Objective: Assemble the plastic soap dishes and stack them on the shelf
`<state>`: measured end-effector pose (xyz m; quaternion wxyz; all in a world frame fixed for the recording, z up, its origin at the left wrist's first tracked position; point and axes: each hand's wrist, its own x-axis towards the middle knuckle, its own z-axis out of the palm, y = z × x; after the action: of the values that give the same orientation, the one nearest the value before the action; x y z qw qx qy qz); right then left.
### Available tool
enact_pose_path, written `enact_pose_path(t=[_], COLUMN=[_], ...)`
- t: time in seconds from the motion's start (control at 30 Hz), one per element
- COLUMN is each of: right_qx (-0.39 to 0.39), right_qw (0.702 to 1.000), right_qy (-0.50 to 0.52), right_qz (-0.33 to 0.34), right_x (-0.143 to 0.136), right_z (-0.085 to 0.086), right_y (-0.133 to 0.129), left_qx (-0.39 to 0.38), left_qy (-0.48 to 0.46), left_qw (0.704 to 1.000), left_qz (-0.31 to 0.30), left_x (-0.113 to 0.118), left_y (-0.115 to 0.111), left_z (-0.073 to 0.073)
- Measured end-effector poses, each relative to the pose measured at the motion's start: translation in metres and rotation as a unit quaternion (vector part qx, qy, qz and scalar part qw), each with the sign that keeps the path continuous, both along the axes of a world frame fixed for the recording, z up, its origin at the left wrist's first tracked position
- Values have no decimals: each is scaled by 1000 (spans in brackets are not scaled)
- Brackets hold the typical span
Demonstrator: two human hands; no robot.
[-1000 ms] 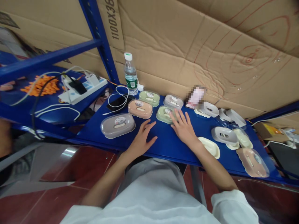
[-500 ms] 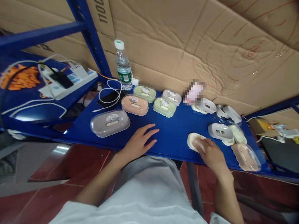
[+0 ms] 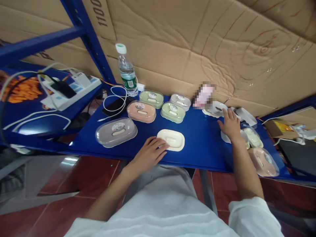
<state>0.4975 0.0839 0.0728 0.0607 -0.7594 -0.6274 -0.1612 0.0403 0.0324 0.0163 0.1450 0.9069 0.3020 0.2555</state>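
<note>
Nearby, lidded boxes (image 3: 173, 112) crowd behind the cream tray (image 3: 175, 141).

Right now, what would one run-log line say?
left hand: fingers on cream tray | right hand: at grey shell, contact unclear | peach box: under clear cover | water bottle: upright

The person wears a pale, bluish-white top (image 3: 170, 207) with loose, short sleeves (image 3: 254, 214).
</note>
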Motion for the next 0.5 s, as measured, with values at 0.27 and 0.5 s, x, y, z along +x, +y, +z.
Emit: enact_pose_path(t=[0.27,0.5], right_qx=[78,14], right_qw=[996,964], right_qy=[40,81], right_qz=[18,254], right_x=[-16,-155], right_z=[0,-11], right_y=[21,-94], left_qx=[-74,-95], left_qy=[-54,-108], left_qw=[993,986], left_qz=[77,80], left_x=[-3,-4], left_y=[-3,-5], left_z=[-5,-6])
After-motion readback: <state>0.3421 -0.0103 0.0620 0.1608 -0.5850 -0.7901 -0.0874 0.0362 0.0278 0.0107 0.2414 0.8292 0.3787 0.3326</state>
